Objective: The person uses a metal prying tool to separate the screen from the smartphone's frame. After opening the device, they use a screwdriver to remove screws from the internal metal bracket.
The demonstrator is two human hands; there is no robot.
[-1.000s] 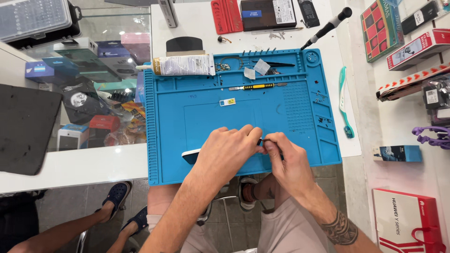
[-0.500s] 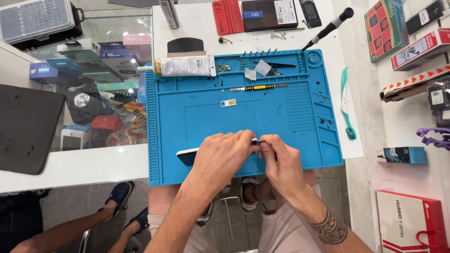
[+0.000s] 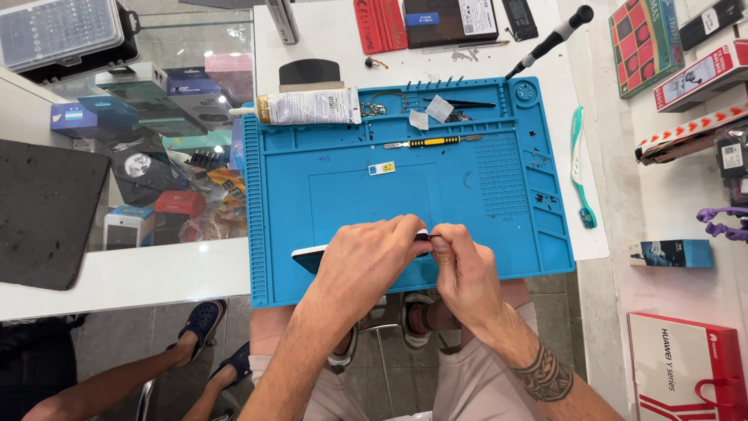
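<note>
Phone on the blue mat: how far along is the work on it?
Done: small screws and parts lie loose in the blue mat trays, tools set out. In hand: left hand holds the phone down; right hand pinches at its end. Left: cannot tell, as the hands hide the phone.

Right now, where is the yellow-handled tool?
In the head view, the yellow-handled tool lies flat near the top of the blue mat, right of the glue tube and well above both hands.

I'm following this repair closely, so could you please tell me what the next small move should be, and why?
Probably keep the left hand pressing the phone to the blue mat while the right hand works gently at its right end, where both sets of fingers meet.
</note>
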